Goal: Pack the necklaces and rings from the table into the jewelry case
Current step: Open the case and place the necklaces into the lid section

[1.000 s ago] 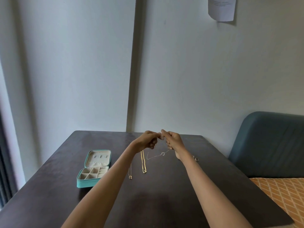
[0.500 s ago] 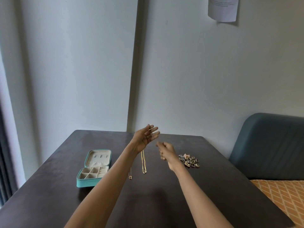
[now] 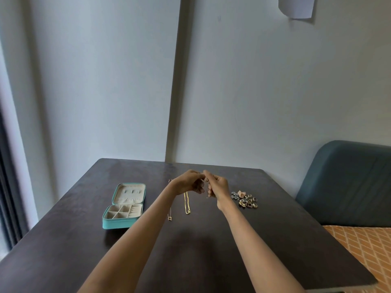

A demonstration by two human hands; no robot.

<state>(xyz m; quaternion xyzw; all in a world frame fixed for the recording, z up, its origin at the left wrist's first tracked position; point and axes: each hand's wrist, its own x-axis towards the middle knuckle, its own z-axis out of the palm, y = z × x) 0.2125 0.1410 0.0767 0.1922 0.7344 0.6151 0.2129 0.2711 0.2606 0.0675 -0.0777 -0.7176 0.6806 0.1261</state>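
Above the middle of the dark table (image 3: 190, 250), my left hand (image 3: 188, 182) and my right hand (image 3: 219, 188) meet fingertip to fingertip. Both have curled fingers that pinch a thin silver necklace (image 3: 207, 180), which is almost wholly hidden in the hands. Under my left hand a gold necklace (image 3: 187, 205) lies straight on the table. A finer chain with a small pendant (image 3: 170, 217) lies to its left. Just right of my right hand sits a pile of several rings (image 3: 245, 200). The teal jewelry case (image 3: 118, 224) lies open at the left, showing its cream compartments.
A blue upholstered chair back (image 3: 349, 182) and an orange patterned cushion (image 3: 366, 248) stand off the table's right edge. The far table edge meets the wall, where a paper sheet (image 3: 296, 7) hangs high up.
Half a second ago my left hand was spread open and my right was a fist, apart. They have come back together, fingers curled. The ring pendant that dangled a second ago is out of sight.
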